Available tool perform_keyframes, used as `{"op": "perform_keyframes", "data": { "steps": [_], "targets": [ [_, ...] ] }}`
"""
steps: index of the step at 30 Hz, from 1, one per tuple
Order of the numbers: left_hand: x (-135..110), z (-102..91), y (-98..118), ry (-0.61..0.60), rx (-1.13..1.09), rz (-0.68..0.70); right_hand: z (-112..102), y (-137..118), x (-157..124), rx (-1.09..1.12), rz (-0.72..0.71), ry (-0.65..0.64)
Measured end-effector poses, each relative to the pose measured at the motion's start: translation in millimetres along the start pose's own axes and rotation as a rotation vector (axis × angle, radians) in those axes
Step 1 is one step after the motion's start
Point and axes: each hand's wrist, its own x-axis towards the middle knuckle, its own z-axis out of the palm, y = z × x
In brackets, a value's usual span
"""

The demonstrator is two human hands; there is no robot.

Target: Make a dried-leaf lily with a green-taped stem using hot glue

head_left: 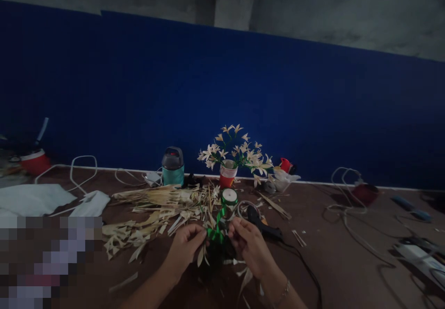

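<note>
My left hand (185, 248) and my right hand (247, 243) are close together low in the middle of the view. Both pinch a strip of green ribbon (216, 229) that runs up to a ribbon roll (229, 196) standing just behind. A pale leaf flower (202, 256) with a dark stem hangs below my left fingers. Behind the roll stands a red cup (227, 175) full of finished cream flowers (236, 153) on green stems. A black glue gun (262, 225) lies right beside my right hand.
A heap of dried palm strips (156, 216) lies to the left on the brown table (347, 262). A teal flask (173, 166), white cloth (31, 197), a red bowl (34, 162) and several cables (344, 207) lie around. A blue wall (278, 91) runs behind.
</note>
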Motion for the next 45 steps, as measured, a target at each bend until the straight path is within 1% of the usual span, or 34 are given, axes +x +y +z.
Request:
{"op": "perform_keyframes", "data": {
  "steps": [4,10,13,19,22,27,33,39,41,45],
  "targets": [
    [0.5,-0.4,-2.0,0.018,0.014,0.018,1.5,-0.3,-0.6,0.043,0.027,-0.038],
    [1.9,-2.0,-5.5,0.005,0.014,0.015,-1.2,2.1,-0.2,0.083,0.038,-0.053],
    [2.7,-2.6,-6.5,-0.01,0.012,-0.011,-2.0,2.7,-0.6,0.087,0.055,-0.053],
    [2.1,-1.6,-6.9,0.015,-0.009,-0.03,2.0,2.4,-2.3,0.07,-0.013,-0.056],
    [1.4,-1.1,-6.2,0.015,-0.004,-0.034,3.5,2.1,-3.5,0.073,-0.023,-0.039],
    [1.6,-0.9,-4.5,0.01,-0.011,0.011,5.1,0.6,-5.3,0.033,-0.033,-0.018],
    [1.0,-0.9,-3.4,0.004,-0.019,-0.017,6.4,-1.1,-3.8,0.034,-0.03,0.007],
    [1.3,-1.4,-5.1,0.005,-0.012,-0.014,3.9,-0.2,-2.4,-0.122,-0.062,0.073],
    [1.8,-1.9,-5.7,0.004,-0.004,-0.01,3.0,0.5,-2.6,-0.14,-0.076,0.073],
    [0.7,-1.3,-3.4,0.015,0.011,-0.017,4.5,-0.2,-4.7,-0.104,-0.101,0.036]
  ]
}}
